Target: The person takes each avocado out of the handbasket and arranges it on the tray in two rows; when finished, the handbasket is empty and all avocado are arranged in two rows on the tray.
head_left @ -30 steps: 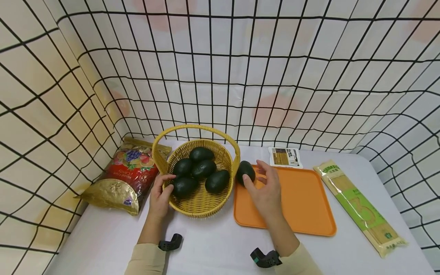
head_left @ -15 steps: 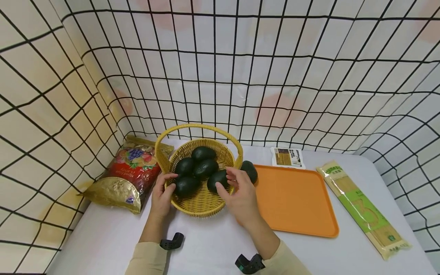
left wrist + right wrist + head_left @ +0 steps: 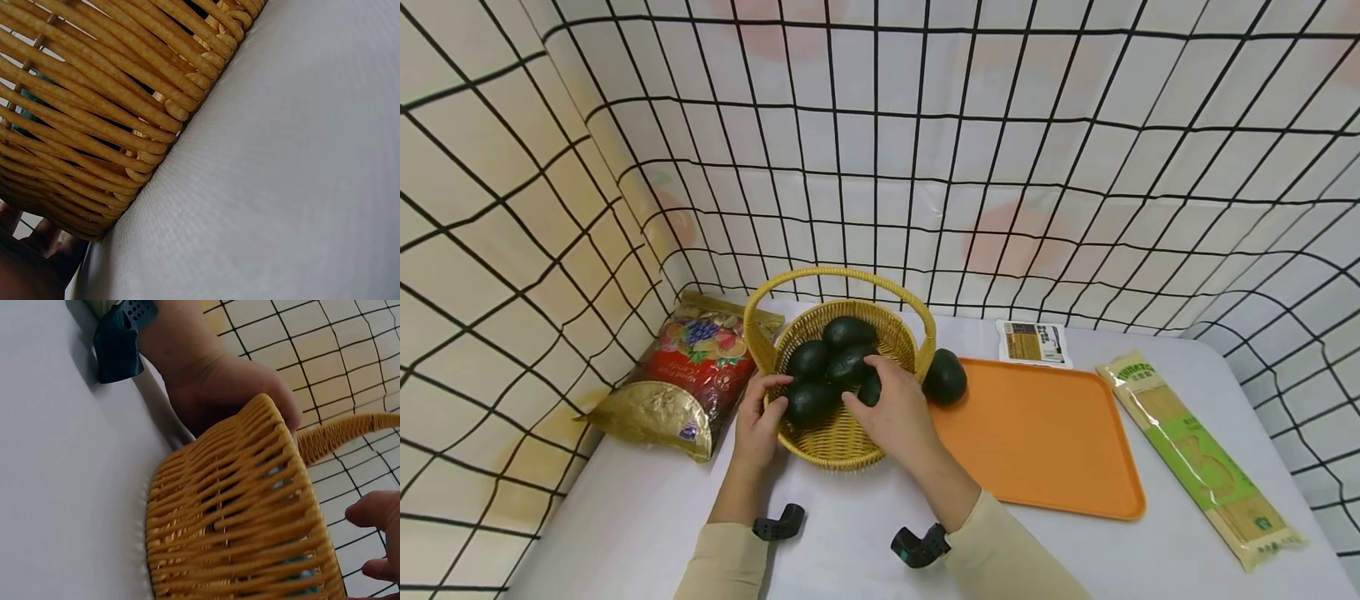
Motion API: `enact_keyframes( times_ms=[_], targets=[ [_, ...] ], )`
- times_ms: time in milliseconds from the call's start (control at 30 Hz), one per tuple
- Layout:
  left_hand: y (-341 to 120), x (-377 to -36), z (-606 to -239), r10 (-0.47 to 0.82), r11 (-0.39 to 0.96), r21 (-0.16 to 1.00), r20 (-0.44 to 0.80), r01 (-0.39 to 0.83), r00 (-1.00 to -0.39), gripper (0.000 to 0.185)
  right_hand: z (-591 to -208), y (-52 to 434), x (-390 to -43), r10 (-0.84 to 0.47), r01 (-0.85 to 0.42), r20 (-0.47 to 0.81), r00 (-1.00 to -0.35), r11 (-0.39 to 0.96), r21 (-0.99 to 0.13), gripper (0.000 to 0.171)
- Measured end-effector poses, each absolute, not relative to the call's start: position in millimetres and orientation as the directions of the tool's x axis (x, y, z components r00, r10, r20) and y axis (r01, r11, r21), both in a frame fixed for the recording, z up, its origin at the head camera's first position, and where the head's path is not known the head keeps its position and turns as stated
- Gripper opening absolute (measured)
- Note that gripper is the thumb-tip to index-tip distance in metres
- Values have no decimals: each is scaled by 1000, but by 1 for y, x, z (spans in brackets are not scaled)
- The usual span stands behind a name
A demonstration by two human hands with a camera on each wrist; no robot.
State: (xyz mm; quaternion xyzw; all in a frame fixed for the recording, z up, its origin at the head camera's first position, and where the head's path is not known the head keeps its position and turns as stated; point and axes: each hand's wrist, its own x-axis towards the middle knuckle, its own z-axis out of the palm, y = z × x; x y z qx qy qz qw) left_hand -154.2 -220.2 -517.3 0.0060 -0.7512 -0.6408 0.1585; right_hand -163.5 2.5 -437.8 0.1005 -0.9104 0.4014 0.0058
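Observation:
A yellow wicker basket (image 3: 831, 454) with an arched handle holds several dark green avocados (image 3: 811, 404). My left hand (image 3: 756, 429) grips its left rim, thumb and a finger reaching over the edge; the right wrist view also shows this hand (image 3: 231, 394) against the basket's far side. My right hand (image 3: 898, 412) hovers over the basket's right part, thumb and fingers spread above the avocados. Below it, one avocado (image 3: 869, 388) is mostly hidden. In the right wrist view, the right fingers (image 3: 375, 509) stand apart above the rim. Outside the basket, another avocado (image 3: 945, 377) lies at the orange tray's corner.
Right of the basket lies an orange tray (image 3: 1037, 442). Behind it is a small white packet (image 3: 1034, 343), and a long noodle packet (image 3: 1202, 467) lies farther right. A red and gold candy bag (image 3: 688, 375) sits left of the basket. Black wire grids (image 3: 917, 179) enclose the table.
My right hand has moved left from the avocado by the tray to over the basket, leaving that avocado outside. My left hand stays on the rim. The view has shifted slightly.

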Motion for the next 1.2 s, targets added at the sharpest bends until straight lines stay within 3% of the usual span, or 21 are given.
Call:
enact_keyframes(
  times_ms=[333, 800, 1000, 1200],
  targets=[
    [-221, -155, -518, -216, 198, 962, 232, 191, -948, 31, -442, -1, -164, -276, -262, 95, -956, 670, -694, 63],
    [-220, -155, -518, -208, 193, 960, 242, 202, -948, 31, -453, -8, -160, -353, -340, 59, -934, 822, -458, 68],
    [-220, -155, -519, -215, 194, 957, 255, 215, -943, 30, -453, -5, -159, -429, -417, 72, -900, 803, -425, 57],
    [-220, -155, -519, -212, 197, 957, 251, 210, -944, 30, -457, -4, -155, -450, -451, 101, -887, 799, -398, 63]
  ],
)
